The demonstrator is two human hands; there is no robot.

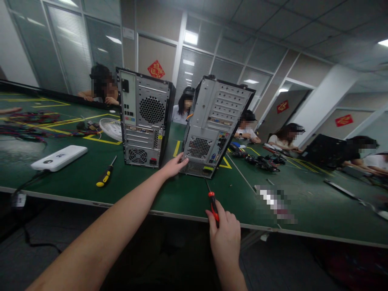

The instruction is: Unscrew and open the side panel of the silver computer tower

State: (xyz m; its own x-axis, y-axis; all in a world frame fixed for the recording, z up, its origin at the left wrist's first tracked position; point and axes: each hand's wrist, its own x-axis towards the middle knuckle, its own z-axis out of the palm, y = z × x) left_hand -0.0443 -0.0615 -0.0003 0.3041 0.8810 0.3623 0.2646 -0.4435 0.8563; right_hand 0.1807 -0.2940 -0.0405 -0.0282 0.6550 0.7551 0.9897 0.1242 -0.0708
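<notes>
Two computer tower cases stand on the green table (182,194) with their backs to me. My left hand (176,165) rests with fingers stretched against the lower left corner of the right case (216,121), which leans to the right. My right hand (226,236) is closed round a red-and-black screwdriver (212,200) near the table's front edge, its tip pointing at the bottom of that case. The left case (145,117) stands upright beside it, untouched.
A yellow-handled screwdriver (104,176) and a white flat box (59,157) lie left of the cases. A white fan (110,128) and bundles of coloured cables (30,123) lie further back left. Black cables (262,161) sit to the right. Several other people sit along the far side.
</notes>
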